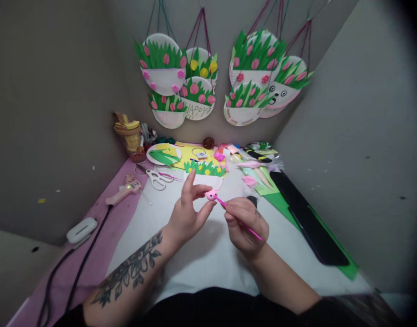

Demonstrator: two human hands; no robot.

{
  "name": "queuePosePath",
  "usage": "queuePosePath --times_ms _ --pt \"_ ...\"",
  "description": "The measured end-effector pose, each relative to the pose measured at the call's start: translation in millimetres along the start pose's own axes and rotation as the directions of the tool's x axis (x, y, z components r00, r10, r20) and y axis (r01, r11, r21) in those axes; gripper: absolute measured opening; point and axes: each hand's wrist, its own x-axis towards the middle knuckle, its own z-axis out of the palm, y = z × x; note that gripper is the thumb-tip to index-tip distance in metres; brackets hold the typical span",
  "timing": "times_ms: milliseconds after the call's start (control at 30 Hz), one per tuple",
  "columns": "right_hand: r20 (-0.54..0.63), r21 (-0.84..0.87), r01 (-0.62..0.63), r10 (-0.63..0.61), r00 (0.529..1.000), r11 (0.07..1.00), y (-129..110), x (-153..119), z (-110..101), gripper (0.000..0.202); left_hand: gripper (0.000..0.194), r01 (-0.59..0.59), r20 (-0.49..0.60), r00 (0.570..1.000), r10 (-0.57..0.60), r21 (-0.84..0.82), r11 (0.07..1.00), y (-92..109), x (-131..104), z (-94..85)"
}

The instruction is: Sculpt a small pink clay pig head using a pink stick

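Between thumb and a finger, my left hand (pixel 190 209) pinches a small pink clay animal head (pixel 211 195) with dark eyes and little ears. Its index finger points up and away. My right hand (pixel 247 223) grips a thin bright pink modelling tool (pixel 251 230) like a pen, with the tip touching the front of the head. Just behind the hands lies a half paper plate (pixel 203 180) with green paper grass and yellow flowers, partly covered by my left hand.
At left are a pink hot glue gun (pixel 125 193), white-handled scissors (pixel 157 178) and a white case (pixel 81 230) with a cable. Clay packets (pixel 249 164) lie back right, a black slab (pixel 317 231) at right. Paper-plate baskets (pixel 164 79) hang on the wall.
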Motion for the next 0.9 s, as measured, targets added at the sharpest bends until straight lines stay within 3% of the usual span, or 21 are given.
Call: queuePosePath --times_ms 267,467,900 --pt "0.002 0.025 0.026 -0.026 1.000 0.999 -0.9 1.5 -0.2 0.038 0.090 -0.014 -0.002 1.000 0.014 -0.008 1.000 0.9 0.2 -0.2" --pt "-0.082 0.022 0.030 -0.028 0.996 0.999 2.1 -3.1 -2.3 0.041 0.092 -0.011 -0.011 1.000 0.011 -0.006 1.000 -1.1 -0.7 0.1" --pt "-0.052 -0.021 0.044 -0.045 0.998 0.999 -0.8 -0.9 -1.0 0.038 0.091 -0.041 -0.016 0.999 0.040 -0.013 0.999 0.5 0.7 -0.5"
